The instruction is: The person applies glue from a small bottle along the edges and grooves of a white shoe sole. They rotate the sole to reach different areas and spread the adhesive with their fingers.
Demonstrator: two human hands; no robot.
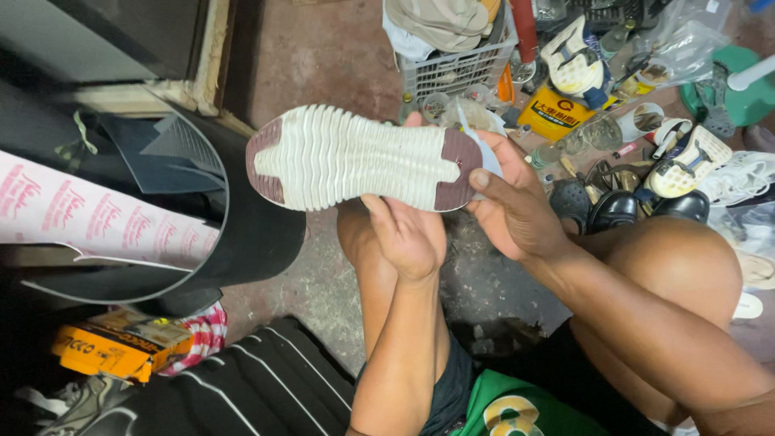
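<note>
At the far left, a roll (97,218) of pink-printed sheet is curling inside a black rubber sheet (258,234), with an orange box (113,351) lying on the floor below it. Moving right, the shoe (363,157) is being held sole-up over the knees, its white ribbed tread and maroon toe and heel patches facing the camera. The left hand (408,234) is propping it from underneath, fingers curled up against the near edge of the sole, so its grip is closed on the shoe. The right hand (517,206) is clamping the heel end, thumb pressing on the maroon patch, fingers wrapped behind.

To do this well, I judge the sole should be kept level and steady, the thumb pressing along the patch edge while the left hand is bracing against it.

Further right, a white crate (456,69), a yellow can (553,113) and several loose shoes (686,165) are crowding the floor (323,56).
</note>
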